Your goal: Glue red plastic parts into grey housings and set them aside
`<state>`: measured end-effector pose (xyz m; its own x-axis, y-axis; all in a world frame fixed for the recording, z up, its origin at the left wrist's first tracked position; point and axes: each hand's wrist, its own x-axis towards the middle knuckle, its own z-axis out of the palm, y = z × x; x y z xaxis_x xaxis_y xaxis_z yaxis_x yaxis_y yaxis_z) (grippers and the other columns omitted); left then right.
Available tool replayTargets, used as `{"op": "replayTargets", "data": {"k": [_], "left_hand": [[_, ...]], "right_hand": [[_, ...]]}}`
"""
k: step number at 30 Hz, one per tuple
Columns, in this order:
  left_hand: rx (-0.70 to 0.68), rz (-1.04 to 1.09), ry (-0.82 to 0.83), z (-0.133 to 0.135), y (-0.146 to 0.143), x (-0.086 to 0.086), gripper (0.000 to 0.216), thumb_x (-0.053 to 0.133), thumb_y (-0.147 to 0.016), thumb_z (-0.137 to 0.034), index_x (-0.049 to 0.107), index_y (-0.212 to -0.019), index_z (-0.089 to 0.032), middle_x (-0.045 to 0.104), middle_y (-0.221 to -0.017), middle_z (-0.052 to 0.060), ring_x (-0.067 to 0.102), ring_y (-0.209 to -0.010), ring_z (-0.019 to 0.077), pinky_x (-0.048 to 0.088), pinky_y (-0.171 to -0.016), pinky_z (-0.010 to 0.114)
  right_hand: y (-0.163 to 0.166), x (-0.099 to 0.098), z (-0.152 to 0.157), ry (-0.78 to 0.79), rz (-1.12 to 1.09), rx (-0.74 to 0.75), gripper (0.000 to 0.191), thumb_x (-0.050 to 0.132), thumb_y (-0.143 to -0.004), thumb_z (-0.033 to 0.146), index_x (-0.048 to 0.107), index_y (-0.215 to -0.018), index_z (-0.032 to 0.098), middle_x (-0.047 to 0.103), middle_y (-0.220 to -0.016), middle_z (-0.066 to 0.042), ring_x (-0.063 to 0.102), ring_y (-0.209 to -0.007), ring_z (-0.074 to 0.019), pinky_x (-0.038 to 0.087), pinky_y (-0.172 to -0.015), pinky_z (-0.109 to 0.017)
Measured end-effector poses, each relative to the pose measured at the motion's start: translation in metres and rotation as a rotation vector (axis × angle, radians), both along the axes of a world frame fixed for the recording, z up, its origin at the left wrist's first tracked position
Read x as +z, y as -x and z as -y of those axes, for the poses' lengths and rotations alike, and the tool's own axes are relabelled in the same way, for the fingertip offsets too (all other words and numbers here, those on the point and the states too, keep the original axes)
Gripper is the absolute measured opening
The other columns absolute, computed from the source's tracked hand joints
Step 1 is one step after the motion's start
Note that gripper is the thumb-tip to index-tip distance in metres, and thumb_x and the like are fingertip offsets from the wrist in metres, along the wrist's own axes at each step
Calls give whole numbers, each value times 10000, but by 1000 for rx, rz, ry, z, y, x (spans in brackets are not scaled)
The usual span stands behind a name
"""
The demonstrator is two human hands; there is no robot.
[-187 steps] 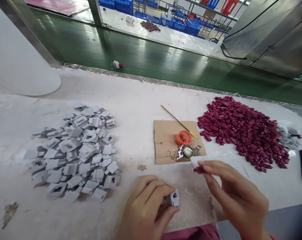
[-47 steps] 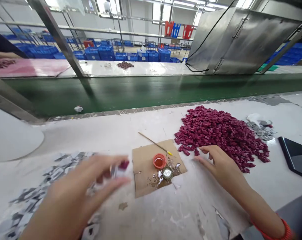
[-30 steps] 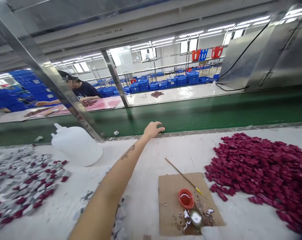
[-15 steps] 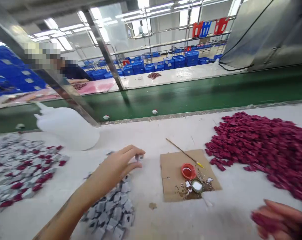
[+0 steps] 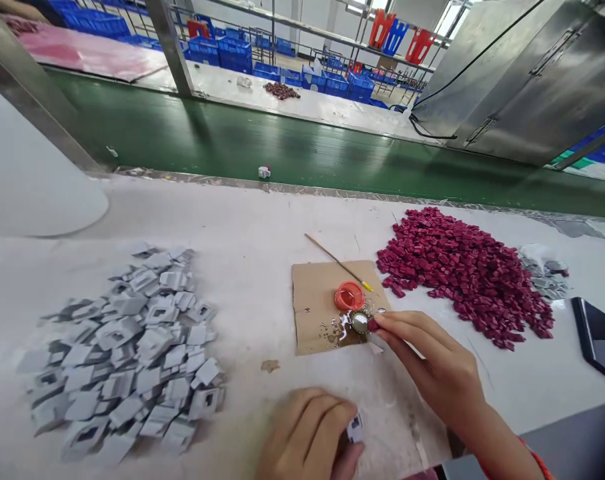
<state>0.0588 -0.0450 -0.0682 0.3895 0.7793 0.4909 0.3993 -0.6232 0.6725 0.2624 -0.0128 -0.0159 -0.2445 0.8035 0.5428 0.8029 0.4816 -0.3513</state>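
My left hand [image 5: 309, 437] is closed on a small grey plastic part [image 5: 355, 427] with a dark opening, low over the front of the table. The fingers of my right hand [image 5: 429, 360] pinch a small dark-red plastic piece [image 5: 372, 325], mostly covered by the fingertips. That piece is at the edge of a small round cap [image 5: 359, 323] with shiny clear liquid. The cap stands on a wet-stained piece of cardboard [image 5: 312, 287]. Beside it are a red cup [image 5: 349, 295] and a thin brush [image 5: 335, 259] with a yellow tip.
Loose grey parts [image 5: 142, 340] lie heaped on the left. A dark-red pile [image 5: 452, 267] spreads at the right, near a phone [image 5: 599, 340]. Beyond the table runs a green conveyor belt [image 5: 207, 147] carrying one grey-and-red part [image 5: 264, 172]. A white container [image 5: 32, 167] stands far left.
My left hand has moved from the grey heap toward the front middle, still with a grey part. My right hand has come left with the red piece to the cap. The view has turned right and down.
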Motion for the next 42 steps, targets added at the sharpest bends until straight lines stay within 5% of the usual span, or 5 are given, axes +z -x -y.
{"op": "replayTargets", "data": {"k": [11, 17, 25, 42], "left_hand": [[-13, 15, 21, -1, 3, 0, 120, 562, -905, -194, 591, -1015, -153, 702, -827, 48, 647, -794, 197, 551, -753, 291], [36, 43, 54, 2, 4, 0, 143, 651, -848, -158, 588, -976, -156, 670, -768, 41, 624, -735, 188, 556, -707, 286], [39, 48, 114, 3, 3, 5, 98, 617, -876, -162, 574, -965, -159, 637, -741, 39, 595, -702, 186, 547, -647, 291], [65, -30, 33, 5, 7, 1, 175, 583, -853, -108, 593, -1013, -177, 713, -821, 66, 683, -809, 207, 586, -758, 299]], "right_hand": [[0, -1, -8, 40, 82, 57, 290, 599, -859, 2, 631, -1093, 170, 678, -1002, -63, 641, -929, -159, 556, -835, -286], [16, 6, 25, 126, -185, 33, 328, 615, -844, 19, 630, -1123, 190, 677, -971, -50, 647, -914, -164, 576, -765, -267], [34, -16, 61, 155, -299, 107, 350, 620, -815, 6, 633, -1125, 167, 704, -933, -84, 670, -865, -205, 608, -649, -316], [46, -6, 48, 185, -276, 253, 236, 555, -890, 37, 633, -1100, 111, 702, -893, -93, 680, -835, -158, 609, -725, -251]]}}
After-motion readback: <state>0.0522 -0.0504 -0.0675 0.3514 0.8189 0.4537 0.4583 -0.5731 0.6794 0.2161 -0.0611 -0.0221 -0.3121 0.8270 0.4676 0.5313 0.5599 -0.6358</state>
